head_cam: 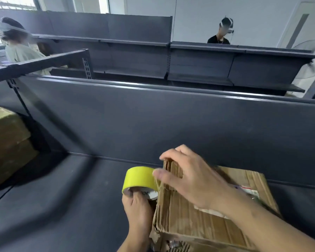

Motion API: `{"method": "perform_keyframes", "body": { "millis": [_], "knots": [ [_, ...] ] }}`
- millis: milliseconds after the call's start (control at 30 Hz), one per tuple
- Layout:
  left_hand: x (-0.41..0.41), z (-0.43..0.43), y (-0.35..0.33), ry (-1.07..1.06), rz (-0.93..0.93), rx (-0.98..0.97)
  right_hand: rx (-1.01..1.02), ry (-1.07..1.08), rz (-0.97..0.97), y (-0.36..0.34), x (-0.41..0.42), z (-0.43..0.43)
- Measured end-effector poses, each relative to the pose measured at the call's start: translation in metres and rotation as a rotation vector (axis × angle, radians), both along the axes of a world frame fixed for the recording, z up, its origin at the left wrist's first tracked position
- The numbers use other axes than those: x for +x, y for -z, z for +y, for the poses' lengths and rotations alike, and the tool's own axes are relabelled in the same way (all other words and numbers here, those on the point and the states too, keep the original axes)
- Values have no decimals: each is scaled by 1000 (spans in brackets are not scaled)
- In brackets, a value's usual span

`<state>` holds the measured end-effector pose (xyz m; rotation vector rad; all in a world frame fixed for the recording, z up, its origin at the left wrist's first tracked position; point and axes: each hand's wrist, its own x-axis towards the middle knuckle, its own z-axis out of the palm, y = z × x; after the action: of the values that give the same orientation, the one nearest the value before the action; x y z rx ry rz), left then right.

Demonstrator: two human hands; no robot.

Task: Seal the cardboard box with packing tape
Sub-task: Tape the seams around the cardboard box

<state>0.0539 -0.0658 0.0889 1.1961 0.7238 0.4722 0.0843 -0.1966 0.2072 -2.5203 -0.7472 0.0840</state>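
**Tape end being anchored at box corner**

The cardboard box [207, 220] lies at the shelf's [62, 197] front right, with no tape visible across its top. The right hand [195, 179] curls over its far left corner, thumb apparently pinning the tape end. The left hand [137, 211], fingers hooked into the core, holds the yellow tape roll [139, 176] touching that corner. Next move: draw tape across the top, keeping the end pinned.

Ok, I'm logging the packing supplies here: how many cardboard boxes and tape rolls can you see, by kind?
Cardboard boxes: 2 (the near box, gripped at its flap by the right hand; the left box at the frame's edge)
Tape rolls: 1 (the yellow tape roll, held by the left hand)
Total: 3
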Motion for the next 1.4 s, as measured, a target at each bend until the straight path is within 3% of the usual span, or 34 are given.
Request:
{"method": "perform_keyframes", "body": {
  "millis": [67,200,500,600,767,933,1100,1233,1400],
  "knots": [
    [-5,-2,-6,16,-57,12,100,139,-6,8,10,-1],
    [-8,10,-7,39,-179,34,-28,242,137,9,20,1],
    [-19,19,-28,113,-258,272,205,314,-32,7,20,-8],
    [-23,13,-58,108,-399,427,410,291,-53,-6,22,-17],
    [-24,5,-121,289,-598,664,1006,192,115,-17,28,-33],
    [1,-14,-142,512,-517,639,1218,300,319,0,33,-48],
    [17,-44,-147,609,-399,725,1167,433,466,2,30,-88],
    [23,-72,-148,689,-456,782,1076,444,591,4,24,-112],
    [30,-87,-147,796,-476,773,952,412,528,11,28,-123]
  ]
}}
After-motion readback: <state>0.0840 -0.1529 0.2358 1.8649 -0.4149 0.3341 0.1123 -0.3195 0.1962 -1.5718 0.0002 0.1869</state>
